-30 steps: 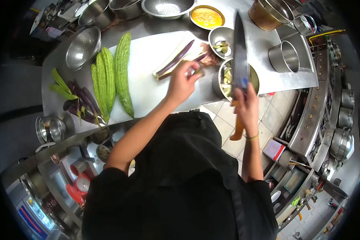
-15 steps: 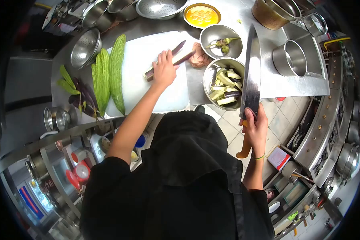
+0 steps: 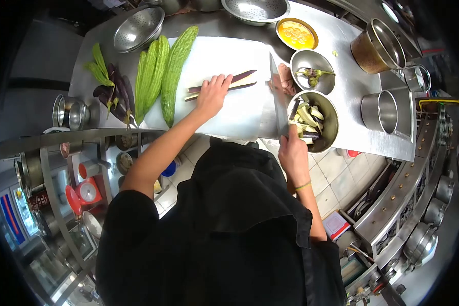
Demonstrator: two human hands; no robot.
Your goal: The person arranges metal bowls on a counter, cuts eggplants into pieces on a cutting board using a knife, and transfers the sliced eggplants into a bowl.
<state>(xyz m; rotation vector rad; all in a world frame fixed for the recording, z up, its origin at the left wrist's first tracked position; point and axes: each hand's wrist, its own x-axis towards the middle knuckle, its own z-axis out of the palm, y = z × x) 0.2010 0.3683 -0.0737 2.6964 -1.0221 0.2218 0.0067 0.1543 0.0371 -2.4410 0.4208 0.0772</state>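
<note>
My left hand lies over long eggplant strips on the white cutting board, fingers closed together across them. The strips show purple skin and pale flesh, and their middle is hidden under the hand. In my right hand is a large knife, gripped by its handle. Its blade points away from me along the board's right edge, beside a steel pot of cut eggplant pieces. Eggplant tops sit in a steel bowl behind that pot.
Ridged green gourds lie on the board's left side, with whole eggplants further left. A colander and a bowl of orange liquid stand toward the back. Steel pots occupy the right end of the counter.
My right hand has moved left, bringing the knife from beyond the pot to the board's right edge. The eggplant strips under my left hand now lie flatter across the board. The view has shifted.
</note>
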